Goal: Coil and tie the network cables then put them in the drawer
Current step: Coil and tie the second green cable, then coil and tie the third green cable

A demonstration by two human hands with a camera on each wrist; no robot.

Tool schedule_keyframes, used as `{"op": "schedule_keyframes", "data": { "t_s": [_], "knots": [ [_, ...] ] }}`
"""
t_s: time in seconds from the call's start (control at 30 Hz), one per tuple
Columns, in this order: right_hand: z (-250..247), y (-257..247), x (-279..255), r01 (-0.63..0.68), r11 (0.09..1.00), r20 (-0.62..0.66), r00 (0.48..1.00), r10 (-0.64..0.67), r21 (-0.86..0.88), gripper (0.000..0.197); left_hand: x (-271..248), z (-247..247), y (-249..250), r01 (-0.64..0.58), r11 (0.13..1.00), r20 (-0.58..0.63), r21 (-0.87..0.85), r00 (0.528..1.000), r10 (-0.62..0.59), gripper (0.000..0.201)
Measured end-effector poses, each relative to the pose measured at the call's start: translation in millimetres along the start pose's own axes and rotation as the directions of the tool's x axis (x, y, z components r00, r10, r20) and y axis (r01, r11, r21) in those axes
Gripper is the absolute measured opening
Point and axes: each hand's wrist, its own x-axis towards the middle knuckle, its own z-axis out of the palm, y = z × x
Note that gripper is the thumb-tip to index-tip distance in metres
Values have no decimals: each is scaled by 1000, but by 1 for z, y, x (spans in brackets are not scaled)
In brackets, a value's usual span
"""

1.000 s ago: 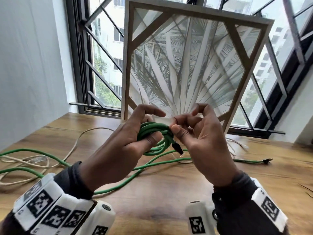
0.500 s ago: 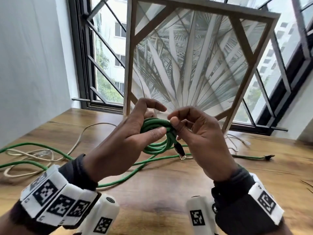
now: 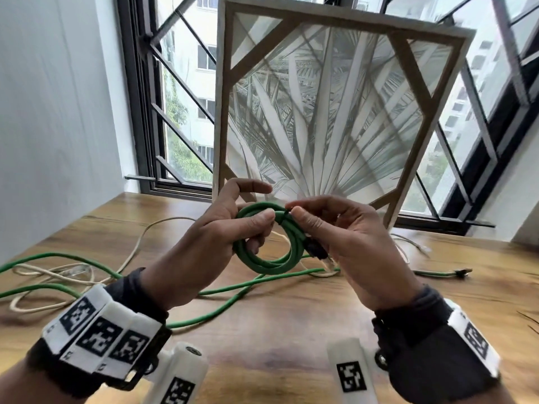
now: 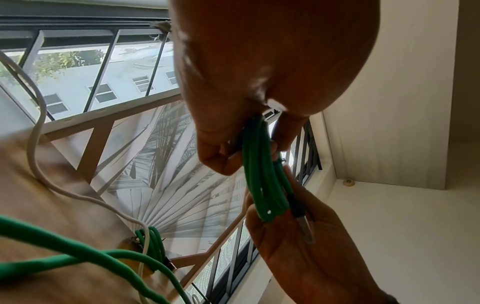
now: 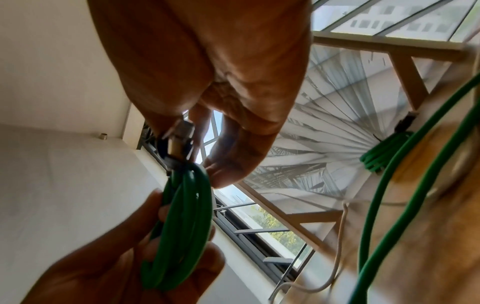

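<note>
Both hands hold the green coil [image 3: 264,252] above the counter [image 3: 291,330] — the left hand [image 3: 210,243] grips its loops, the right hand [image 3: 344,243] pinches its top beside the plug [image 3: 315,249].

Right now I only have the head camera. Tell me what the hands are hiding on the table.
Observer: A second coil of green cable, bundled, lies on the table at the foot of the picture frame. Both wrist cameras show it.
Operator: Now report the plug on the coil being held.
Observer: On the held coil, the plug has a bare metal tip. It hangs loose beside the loops against the right hand's palm, not tucked in.
Operator: Describe the left grip.
Observer: The left hand's fingers curl round the far side of the loops.
</note>
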Motion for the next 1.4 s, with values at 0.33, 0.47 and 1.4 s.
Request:
{"op": "schedule_keyframes", "data": {
  "t_s": [0.33,0.47,1.4],
  "knots": [
    [-2,4,1,-372,905,65,928,367,204,21,-2,0,-1,81,996,89,-28,993,-79,44],
    [4,5,-1,-413,881,57,910,412,232,9,-4,1,0,127,992,117,-1,985,-126,43],
    [-8,10,12,-77,922,-145,989,23,-381,11,14,-22,1,357,923,-172,143,928,-332,48]
  ]
}}
